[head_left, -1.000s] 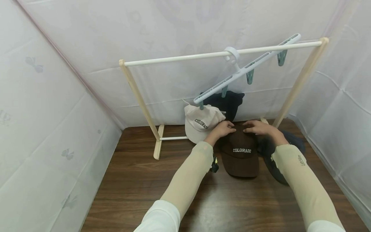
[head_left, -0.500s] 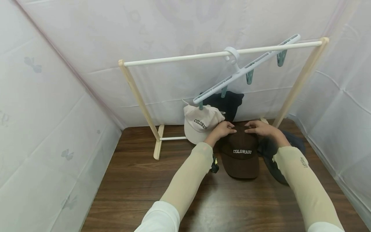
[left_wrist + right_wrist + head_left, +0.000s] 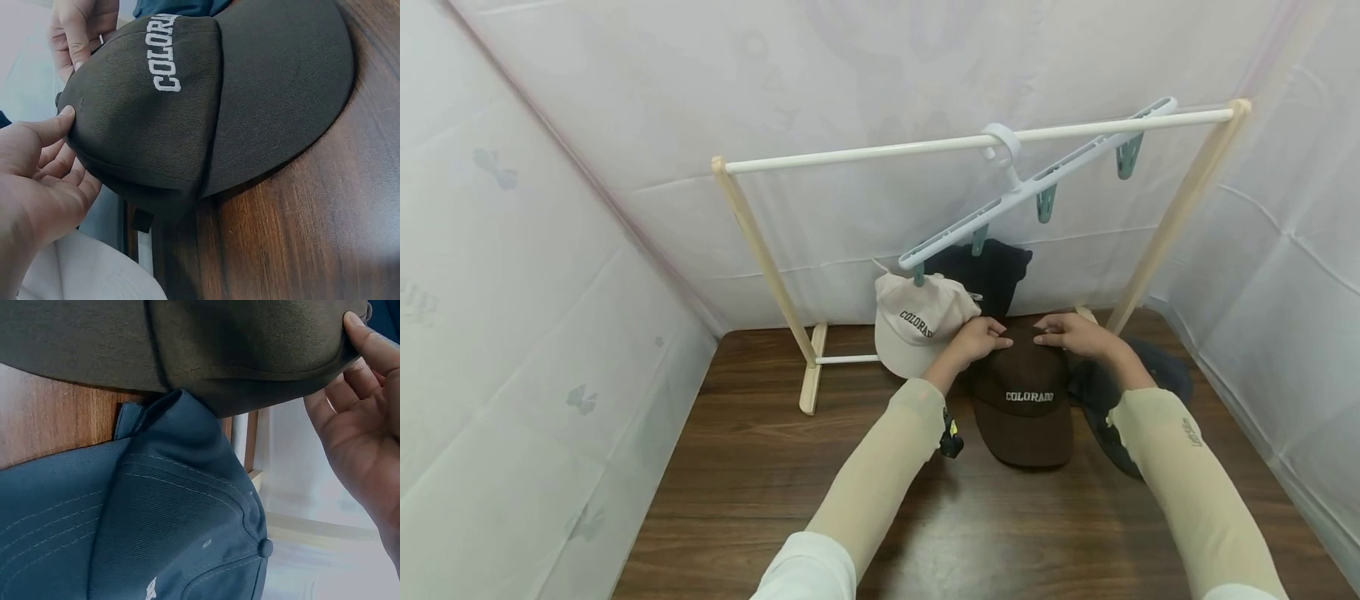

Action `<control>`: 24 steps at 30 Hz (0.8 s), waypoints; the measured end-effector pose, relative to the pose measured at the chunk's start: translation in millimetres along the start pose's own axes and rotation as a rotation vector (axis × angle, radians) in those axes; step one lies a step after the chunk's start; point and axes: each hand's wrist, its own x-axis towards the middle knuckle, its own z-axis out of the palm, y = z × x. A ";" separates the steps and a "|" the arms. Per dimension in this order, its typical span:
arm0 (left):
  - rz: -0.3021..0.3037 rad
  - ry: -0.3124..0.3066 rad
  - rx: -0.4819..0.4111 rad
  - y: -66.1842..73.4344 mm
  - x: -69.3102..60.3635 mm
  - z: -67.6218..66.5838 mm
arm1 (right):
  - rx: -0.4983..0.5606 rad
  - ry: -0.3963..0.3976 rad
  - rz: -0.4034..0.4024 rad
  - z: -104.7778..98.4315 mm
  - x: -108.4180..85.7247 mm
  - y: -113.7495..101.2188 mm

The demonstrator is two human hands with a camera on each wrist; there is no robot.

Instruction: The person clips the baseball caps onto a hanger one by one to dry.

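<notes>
A brown baseball cap (image 3: 1024,433) lettered COLORADO rests on the wooden table with its brim toward me. At the rear of its crown, my left hand (image 3: 973,342) pinches the left side, thumb on top. Across from it my right hand (image 3: 1081,335) pinches the other side the same way. In the left wrist view the thumb lies on the brown fabric (image 3: 144,125) and the fingers curl behind it. A cream cap (image 3: 917,321) is close beside my left hand. Below my right forearm lies a navy cap (image 3: 181,519), partly hidden in the head view.
Over the caps a light-blue hanger (image 3: 1018,193) with several green clips (image 3: 1045,204) hangs aslant from the white rail (image 3: 880,152) of a wooden rack. A black cap (image 3: 1000,271) stands behind the cream one. White fabric walls (image 3: 550,333) enclose the table (image 3: 760,475).
The head view has shifted slightly, and my left forearm sits a little further left. Both hands keep their pinch on the brown cap.
</notes>
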 end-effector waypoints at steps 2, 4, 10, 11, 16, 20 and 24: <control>0.003 -0.007 -0.016 0.0 -2.5 -0.2 | 0.029 0.007 -0.005 0.6 -2.7 -0.9; 0.008 -0.020 -0.036 0.4 -5.5 -0.6 | 0.055 0.017 -0.017 1.0 -6.3 -1.7; 0.047 -0.032 -0.072 3.8 -13.7 -2.7 | 0.083 0.048 -0.010 0.0 -18.0 -10.4; 0.052 -0.031 -0.068 4.6 -14.6 -2.9 | 0.074 0.052 -0.004 -0.5 -20.1 -12.5; 0.073 -0.031 -0.049 8.3 -19.5 -2.1 | 0.013 0.083 0.023 0.3 -29.3 -20.8; 0.094 -0.028 -0.048 10.9 -24.4 -2.6 | -0.026 0.133 0.028 5.8 -35.3 -24.3; 0.113 -0.025 -0.044 13.2 -29.5 -4.4 | -0.023 0.169 0.037 9.9 -41.7 -31.6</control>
